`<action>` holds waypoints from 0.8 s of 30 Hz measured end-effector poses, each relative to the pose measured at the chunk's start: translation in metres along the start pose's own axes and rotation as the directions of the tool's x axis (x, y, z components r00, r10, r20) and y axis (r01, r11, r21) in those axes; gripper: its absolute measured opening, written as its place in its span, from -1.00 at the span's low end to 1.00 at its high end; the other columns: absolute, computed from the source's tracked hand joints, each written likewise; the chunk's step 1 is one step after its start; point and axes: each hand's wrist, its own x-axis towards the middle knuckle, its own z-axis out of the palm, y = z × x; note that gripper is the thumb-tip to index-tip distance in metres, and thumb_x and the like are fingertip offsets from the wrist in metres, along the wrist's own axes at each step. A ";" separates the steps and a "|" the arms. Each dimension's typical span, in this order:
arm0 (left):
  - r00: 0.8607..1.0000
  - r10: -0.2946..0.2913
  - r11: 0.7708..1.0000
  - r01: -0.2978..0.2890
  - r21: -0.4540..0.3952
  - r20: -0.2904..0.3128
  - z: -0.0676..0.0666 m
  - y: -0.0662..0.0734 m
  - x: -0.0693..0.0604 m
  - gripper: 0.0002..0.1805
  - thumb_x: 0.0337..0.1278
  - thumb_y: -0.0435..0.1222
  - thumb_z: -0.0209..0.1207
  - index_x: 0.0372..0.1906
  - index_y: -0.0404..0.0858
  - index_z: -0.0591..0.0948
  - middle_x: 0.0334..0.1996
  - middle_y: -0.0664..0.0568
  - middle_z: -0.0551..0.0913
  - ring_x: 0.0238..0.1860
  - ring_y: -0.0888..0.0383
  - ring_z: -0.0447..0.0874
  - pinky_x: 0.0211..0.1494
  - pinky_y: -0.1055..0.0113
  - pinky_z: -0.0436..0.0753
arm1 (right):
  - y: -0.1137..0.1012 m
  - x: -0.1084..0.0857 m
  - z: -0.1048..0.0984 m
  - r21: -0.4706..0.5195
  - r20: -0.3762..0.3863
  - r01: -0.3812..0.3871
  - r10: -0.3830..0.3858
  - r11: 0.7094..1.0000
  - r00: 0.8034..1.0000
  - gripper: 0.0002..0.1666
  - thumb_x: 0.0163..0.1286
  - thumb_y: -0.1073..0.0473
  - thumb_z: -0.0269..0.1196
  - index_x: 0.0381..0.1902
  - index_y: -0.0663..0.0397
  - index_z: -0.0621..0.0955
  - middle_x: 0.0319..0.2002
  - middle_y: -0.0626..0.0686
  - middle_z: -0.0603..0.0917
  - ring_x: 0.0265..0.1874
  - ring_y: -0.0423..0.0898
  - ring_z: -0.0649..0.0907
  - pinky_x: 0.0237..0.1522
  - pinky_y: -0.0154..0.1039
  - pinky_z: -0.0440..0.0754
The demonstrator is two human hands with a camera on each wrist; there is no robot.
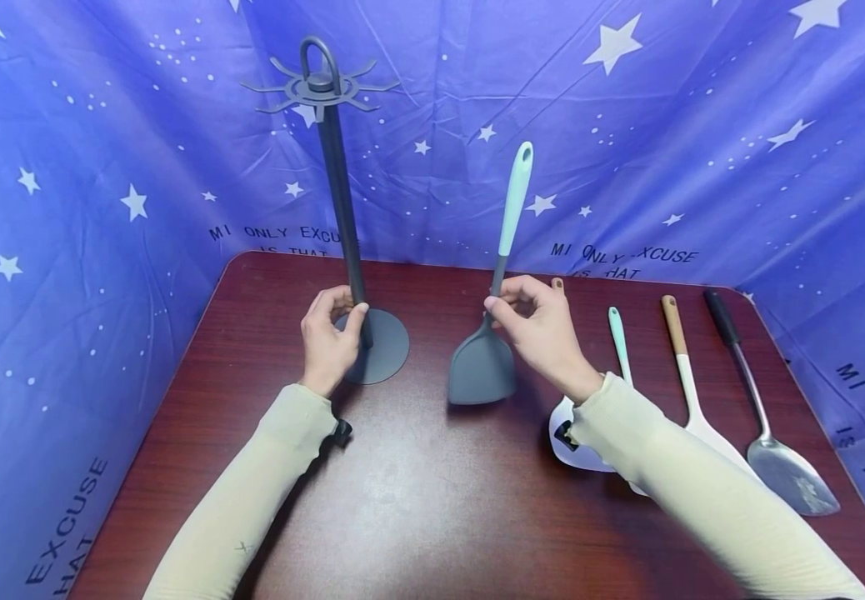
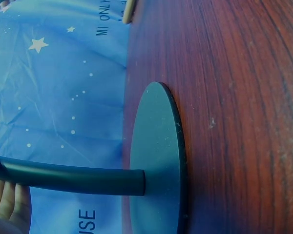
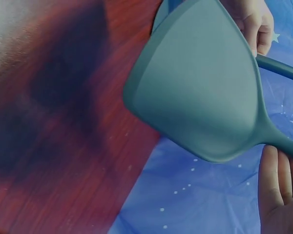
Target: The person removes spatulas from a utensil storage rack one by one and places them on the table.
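On the dark red table stands a utensil stand (image 1: 341, 200), a dark grey pole on a round base (image 2: 156, 131) with a ring of hooks and a loop on top. My left hand (image 1: 331, 337) grips the lower pole between thumb and fingers. To its right, my right hand (image 1: 545, 329) pinches a turner (image 1: 481, 371) by its neck. This turner has a grey blade, pointing down, and a mint handle, pointing up. In the right wrist view, the turner's blade (image 3: 200, 87) is off the table, its shadow falling on the wood.
At the right lie a metal turner (image 1: 788, 475) with a black handle, a white utensil (image 1: 691, 392) with a wooden handle, and a mint-handled utensil (image 1: 618, 333). A white utensil head (image 1: 575, 450) and a wooden handle tip (image 1: 557, 285) show around my right arm. A starry blue curtain (image 1: 440, 108) hangs behind.
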 end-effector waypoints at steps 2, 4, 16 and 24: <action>1.000 0.000 1.000 0.000 0.000 -0.003 0.000 0.000 0.000 -0.82 -0.03 -0.66 0.22 -0.25 -0.58 0.56 -0.35 -0.33 0.60 -0.32 -0.15 0.61 -0.18 -0.02 0.65 | 0.002 -0.002 -0.002 -0.013 0.014 -0.019 0.019 1.000 1.000 -0.86 0.25 0.43 0.23 -0.26 0.47 0.59 -0.40 0.35 0.66 -0.50 0.24 0.68 -0.38 -0.14 0.74; 1.000 0.000 1.000 0.000 0.000 -0.006 0.001 -0.001 0.000 -0.82 -0.04 -0.67 0.23 -0.25 -0.58 0.56 -0.36 -0.33 0.60 -0.32 -0.15 0.61 -0.18 -0.01 0.65 | 0.004 -0.003 -0.003 -0.027 0.027 -0.044 0.045 0.999 0.999 -0.87 0.26 0.43 0.23 -0.26 0.47 0.58 -0.40 0.35 0.66 -0.50 0.24 0.68 -0.39 -0.15 0.74; 1.000 0.001 1.000 -0.001 -0.003 -0.010 0.001 -0.003 0.000 -0.83 -0.03 -0.66 0.22 -0.26 -0.57 0.56 -0.36 -0.31 0.60 -0.33 -0.15 0.61 -0.19 -0.03 0.65 | 0.042 -0.011 -0.010 -0.020 0.110 -0.192 0.193 0.981 0.975 -0.85 0.27 0.40 0.23 -0.24 0.44 0.54 -0.36 0.35 0.65 -0.48 0.19 0.69 -0.42 -0.19 0.74; 1.000 0.001 1.000 -0.001 -0.006 -0.005 0.001 -0.002 -0.001 -0.82 -0.03 -0.65 0.22 -0.25 -0.57 0.56 -0.36 -0.32 0.60 -0.32 -0.16 0.61 -0.18 -0.03 0.65 | 0.062 -0.013 -0.016 -0.042 0.170 -0.297 0.299 0.954 0.939 -0.84 0.29 0.34 0.22 -0.26 0.39 0.50 -0.31 0.36 0.67 -0.49 0.00 0.70 -0.36 -0.08 0.75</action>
